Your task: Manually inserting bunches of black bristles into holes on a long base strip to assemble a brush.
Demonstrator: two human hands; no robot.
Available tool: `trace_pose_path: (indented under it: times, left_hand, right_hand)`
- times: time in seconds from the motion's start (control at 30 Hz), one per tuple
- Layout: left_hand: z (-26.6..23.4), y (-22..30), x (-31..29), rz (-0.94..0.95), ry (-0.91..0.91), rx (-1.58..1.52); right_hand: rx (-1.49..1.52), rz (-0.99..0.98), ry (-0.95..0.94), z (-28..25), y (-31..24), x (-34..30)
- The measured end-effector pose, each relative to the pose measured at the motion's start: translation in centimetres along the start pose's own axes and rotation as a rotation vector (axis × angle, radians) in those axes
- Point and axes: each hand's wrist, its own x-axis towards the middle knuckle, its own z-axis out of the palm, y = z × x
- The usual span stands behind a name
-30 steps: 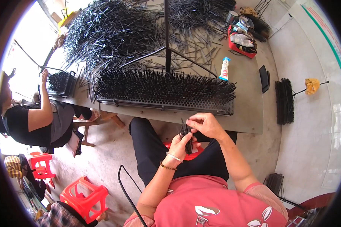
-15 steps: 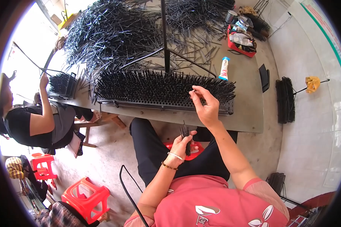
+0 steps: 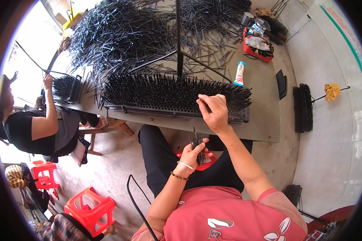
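Two bare hands: both mine, one over the perforated rack (image 3: 157,110), the other on its near side.
Left hand (image 3: 190,154): closed around a bundle of thin black sticks (image 3: 196,139), which I hold above my lap, nearer to me than the rack and apart from it.
Right hand (image 3: 215,114): over the rack's front edge, thumb and forefinger narrowed close together; I cannot tell whether a stick is between them.
Standing black pieces (image 3: 169,90): packed upright across the rack, with a strip of holes bare along its front.
Desk (image 3: 263,124): under the rack, reaching past its right end.
Loose pile (image 3: 120,36): dark strips heaped behind the rack.
Wrapped packet (image 3: 239,74): white and blue, just behind the rack's right end.
Red box (image 3: 256,56): farther behind the rack, toward the right.
Co-worker (image 3: 30,130): seated left of the rack, one arm raised.
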Motion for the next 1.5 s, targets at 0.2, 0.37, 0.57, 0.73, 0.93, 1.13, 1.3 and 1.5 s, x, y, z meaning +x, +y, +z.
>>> trace_pose_path:
  times: [0.2,0.37,0.57,0.73,0.93,1.13,1.3,1.5]
  left_hand:
    - [0.0,-0.1,0.0,-0.002,0.009,-0.006]
    - [0.1,0.0,-0.1,-0.005,0.020,-0.013]
    - [0.1,0.0,0.0,0.023,0.023,-0.027]
    - [0.5,0.1,-0.2,0.036,0.059,-0.015]
    - [0.4,0.1,-0.2,0.079,0.056,-0.042]
    - [0.2,-0.2,0.0,0.197,0.050,-0.077]
    - [1.0,-0.1,-0.3,0.159,0.031,-0.037]
    - [-0.1,-1.1,0.8,0.151,0.105,-0.152]
  right_hand:
    - [-0.064,-0.062,-0.062,0.3,0.3,0.1]
    - [-0.154,-0.064,-0.167,0.2,0.0,0.1]
    - [-0.216,-0.060,-0.197,-0.2,0.0,0.1]
    - [-0.222,-0.089,-0.250,-0.1,-0.5,0.4]
    - [-0.020,0.030,-0.152,-1.4,-1.0,1.0]
    - [0.536,0.723,-0.745,-3.9,-1.6,-3.0]
    - [0.825,1.048,-0.708,-4.5,-1.3,-4.5]
    - [0.747,0.912,-0.216,-4.7,0.3,-2.2]
